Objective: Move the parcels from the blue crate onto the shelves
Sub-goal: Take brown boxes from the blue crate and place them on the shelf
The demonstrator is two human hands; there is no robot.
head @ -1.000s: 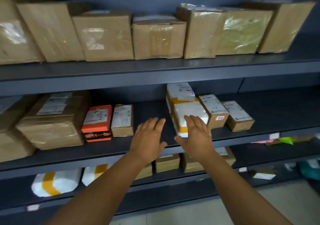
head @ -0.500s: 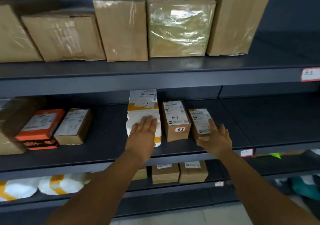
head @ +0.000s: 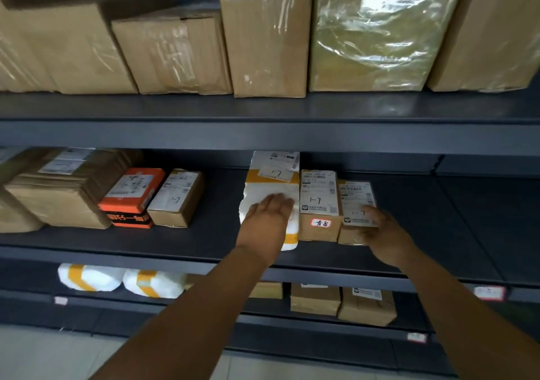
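Note:
On the dark middle shelf (head: pixel 444 222) a white padded parcel (head: pixel 271 185) with yellow tape lies beside two small brown boxes. My left hand (head: pixel 267 219) rests flat on top of the white parcel, fingers straight. The middle box (head: pixel 320 197) bears a white label and a red-edged sticker. My right hand (head: pixel 385 236) touches the front right corner of the rightmost box (head: pixel 356 200), fingers fairly straight against its side and blurred. The three parcels stand close together, side by side. The blue crate is out of view.
Left on the middle shelf stand an orange box (head: pixel 133 195), a small brown box (head: pixel 176 198) and a large brown parcel (head: pixel 64 188). Large cartons (head: pixel 266 38) fill the top shelf. White parcels (head: pixel 90 277) and brown boxes (head: pixel 315 298) lie on the bottom shelf. The middle shelf is bare to the right.
My left hand has settled flat on the white parcel. My right hand moved from the white parcel to the rightmost small box. The view shifted right, then closer to the shelf.

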